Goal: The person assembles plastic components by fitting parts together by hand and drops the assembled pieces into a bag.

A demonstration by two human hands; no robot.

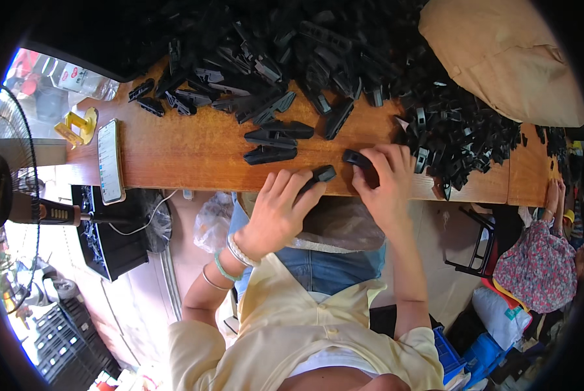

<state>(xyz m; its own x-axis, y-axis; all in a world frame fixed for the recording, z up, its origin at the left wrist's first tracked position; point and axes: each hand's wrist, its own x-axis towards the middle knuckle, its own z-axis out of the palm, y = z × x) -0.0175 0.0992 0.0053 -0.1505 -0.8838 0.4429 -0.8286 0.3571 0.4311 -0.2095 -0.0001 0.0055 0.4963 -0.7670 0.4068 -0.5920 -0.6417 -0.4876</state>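
My left hand (pixel 280 207) is at the front edge of the wooden table, its fingers closed round a small black plastic part (pixel 324 173). To its right, my right hand (pixel 388 174) pinches a second black plastic part (pixel 355 158) between thumb and fingers. The two parts are apart from each other. Just beyond my left hand, several long black plastic pieces (pixel 270 154) lie side by side on the wood. A large heap of similar black pieces (pixel 266 58) covers the far side. Smaller black parts (pixel 458 140) are piled to the right of my right hand.
A phone (pixel 110 159) leans at the table's (pixel 187 146) left end beside a yellow holder (pixel 78 127). A fan (pixel 12 189) stands further left. At the far right is a brown sack (pixel 503 58). Another person in a floral top (pixel 541 267) works at the table's right end.
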